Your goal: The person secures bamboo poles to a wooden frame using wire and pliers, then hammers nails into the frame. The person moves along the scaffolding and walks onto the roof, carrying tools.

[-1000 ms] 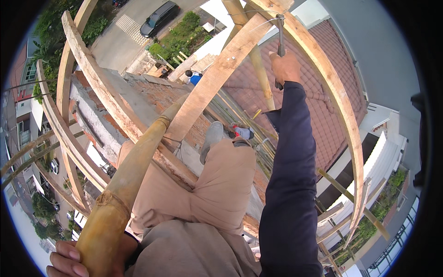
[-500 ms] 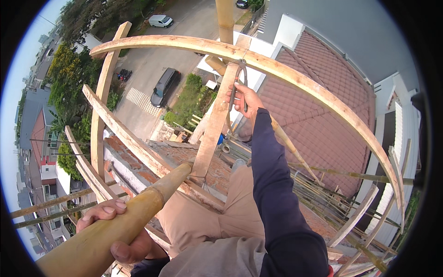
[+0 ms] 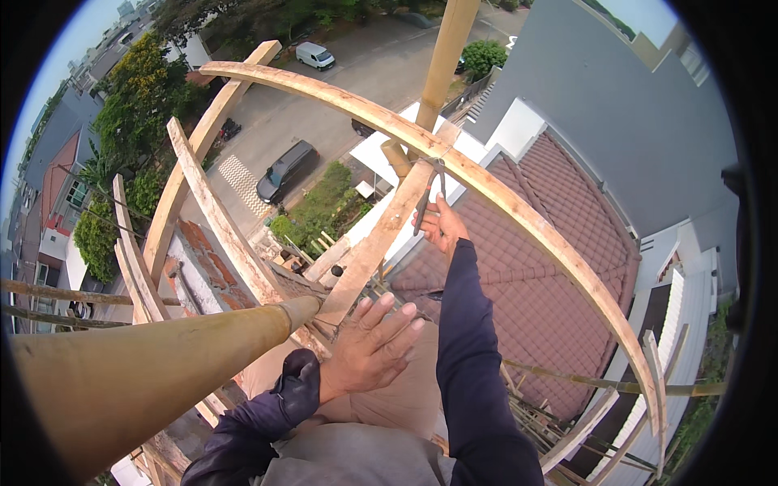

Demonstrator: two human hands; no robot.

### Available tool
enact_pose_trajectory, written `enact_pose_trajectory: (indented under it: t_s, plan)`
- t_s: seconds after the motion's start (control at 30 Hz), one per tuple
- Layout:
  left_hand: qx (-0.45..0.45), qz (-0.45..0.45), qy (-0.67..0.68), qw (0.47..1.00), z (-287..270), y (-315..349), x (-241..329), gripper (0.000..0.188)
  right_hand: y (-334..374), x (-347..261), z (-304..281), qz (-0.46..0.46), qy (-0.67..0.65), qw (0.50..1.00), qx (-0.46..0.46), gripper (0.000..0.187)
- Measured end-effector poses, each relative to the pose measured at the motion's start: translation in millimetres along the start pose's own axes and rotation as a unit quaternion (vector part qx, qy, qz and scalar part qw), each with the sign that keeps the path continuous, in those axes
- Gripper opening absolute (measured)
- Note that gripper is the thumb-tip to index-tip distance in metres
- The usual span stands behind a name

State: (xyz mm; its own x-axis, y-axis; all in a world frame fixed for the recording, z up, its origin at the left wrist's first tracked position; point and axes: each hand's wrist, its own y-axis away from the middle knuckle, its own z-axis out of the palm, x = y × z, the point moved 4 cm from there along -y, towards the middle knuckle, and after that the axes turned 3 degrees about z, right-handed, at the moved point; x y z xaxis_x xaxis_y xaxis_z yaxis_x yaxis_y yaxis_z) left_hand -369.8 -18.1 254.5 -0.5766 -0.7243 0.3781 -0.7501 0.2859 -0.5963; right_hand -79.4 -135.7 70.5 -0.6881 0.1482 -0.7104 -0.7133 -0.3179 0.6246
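Observation:
My right hand point(image 3: 446, 227) is closed around dark metal pincers point(image 3: 423, 206). The jaws of the pincers are at a wire-bound joint where an upright plank point(image 3: 381, 243) meets a long wooden beam point(image 3: 527, 217), which looks curved here. My left hand point(image 3: 371, 347) is off the thick bamboo pole point(image 3: 219, 344), fingers stretched out and back upward, in front of my lap beside the foot of the upright plank. Nothing is in it. More wire point(image 3: 326, 328) shows low on that plank, next to the end of the pole.
Behind the joint stands another bamboo pole point(image 3: 446, 65). Slanting timbers point(image 3: 219, 211) and a brick wall edge point(image 3: 207, 259) lie to the left. Far below are a street with a dark car point(image 3: 285, 172) and a tiled roof point(image 3: 535, 283). Bamboo scaffolding point(image 3: 616, 382) runs at lower right.
My left hand has let go of the thick bamboo pole and moved right, opening in front of my lap. The view has shifted; my right hand still holds the pincers at the joint.

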Motion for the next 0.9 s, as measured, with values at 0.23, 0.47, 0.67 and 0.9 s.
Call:
enact_pose_trajectory:
  t_s: [0.23,0.47,0.67,0.9]
  plan:
    - [-0.036,-0.480,0.373,0.793,159,-55,-171,0.068,0,-9,14,0.009,-0.084,0.996,-0.028,0.062]
    - [-0.037,-0.518,0.519,0.679,192,-47,-193,0.054,-1,-11,26,-0.031,0.026,0.997,0.062,0.064]
    - [0.043,-0.500,0.471,0.725,203,-41,-201,0.036,20,-27,42,-0.189,0.405,0.863,0.236,0.099]
    - [-0.125,-0.255,0.339,0.897,133,-63,-103,0.046,19,-69,36,-0.061,0.686,0.652,0.317,0.066]
